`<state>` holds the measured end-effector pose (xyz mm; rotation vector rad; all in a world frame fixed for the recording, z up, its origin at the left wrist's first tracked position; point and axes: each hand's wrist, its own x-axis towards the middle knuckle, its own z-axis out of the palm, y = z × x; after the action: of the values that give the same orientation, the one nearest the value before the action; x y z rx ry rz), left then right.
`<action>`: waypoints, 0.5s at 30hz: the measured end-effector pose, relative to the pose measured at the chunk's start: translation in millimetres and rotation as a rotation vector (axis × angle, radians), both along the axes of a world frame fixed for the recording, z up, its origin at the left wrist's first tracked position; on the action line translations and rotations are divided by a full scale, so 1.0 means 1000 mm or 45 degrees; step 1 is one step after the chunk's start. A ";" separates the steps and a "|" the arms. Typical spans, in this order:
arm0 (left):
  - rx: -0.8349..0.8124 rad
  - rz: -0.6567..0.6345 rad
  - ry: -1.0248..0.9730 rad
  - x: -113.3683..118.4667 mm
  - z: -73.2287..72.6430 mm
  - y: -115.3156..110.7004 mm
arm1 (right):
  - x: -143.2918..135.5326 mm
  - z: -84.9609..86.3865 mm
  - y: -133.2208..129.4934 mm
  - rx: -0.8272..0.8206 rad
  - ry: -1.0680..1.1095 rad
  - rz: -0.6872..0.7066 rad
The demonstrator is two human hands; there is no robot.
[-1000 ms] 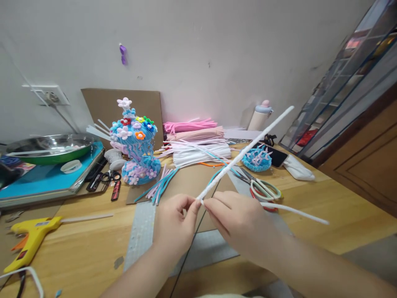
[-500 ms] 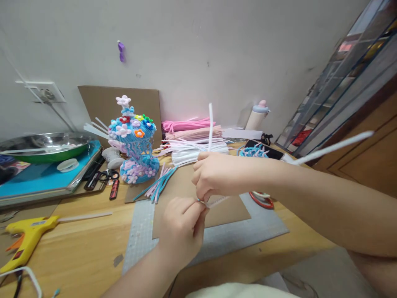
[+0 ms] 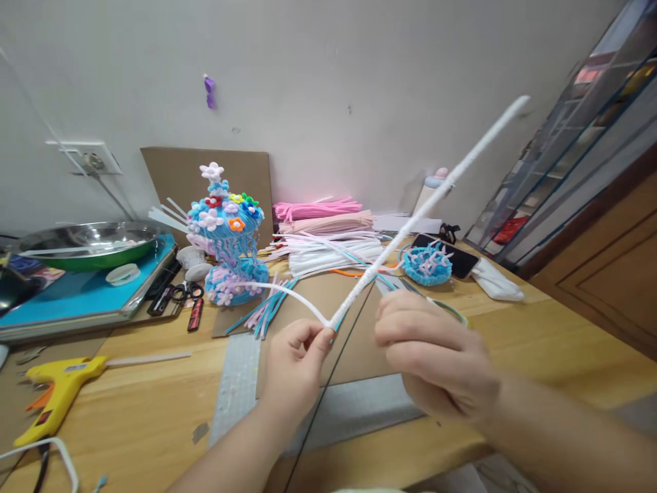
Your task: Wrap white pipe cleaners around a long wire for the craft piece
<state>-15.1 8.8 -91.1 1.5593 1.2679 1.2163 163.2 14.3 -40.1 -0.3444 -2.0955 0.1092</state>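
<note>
My left hand [image 3: 298, 363] pinches a thick white fuzzy rod [image 3: 410, 222] near its lower end, between thumb and forefinger. The rod slants up to the right. From the same pinch a thinner white pipe cleaner [image 3: 292, 293] bends away to the left, and a bit of light blue shows beside the fingertips. My right hand [image 3: 436, 349] is curled closed to the right of the rod, apart from it; what its fingers hold, if anything, is hidden. Under both hands lies a cardboard sheet [image 3: 292, 342] on a grey cutting mat [image 3: 354, 407].
A blue flower-covered pipe cleaner model [image 3: 228, 219] stands at the back left. Behind are white pipe cleaner bundles [image 3: 333, 255] and pink ones [image 3: 318, 209]. A yellow glue gun [image 3: 64, 390] lies left, scissors [image 3: 187, 292] beyond it. A blue fuzzy piece [image 3: 427, 266] sits at right.
My right hand has moved down and right, away from my left hand. The thick white rod now slants in full view above the left hand's pinch, and the thinner pipe cleaner points left.
</note>
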 end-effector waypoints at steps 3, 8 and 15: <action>-0.191 -0.119 -0.268 0.003 0.003 -0.002 | -0.003 -0.040 -0.002 -0.455 0.231 -0.293; -0.384 -0.329 -0.580 0.007 0.002 -0.006 | -0.013 -0.053 0.014 -0.619 -0.006 -0.169; -0.396 -0.261 -0.668 0.003 0.004 -0.001 | -0.015 -0.047 0.009 -0.448 -0.073 -0.246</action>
<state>-12.2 7.8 -86.9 1.0259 0.8777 1.1330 148.1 23.1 -86.6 -0.7665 -2.0845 0.3584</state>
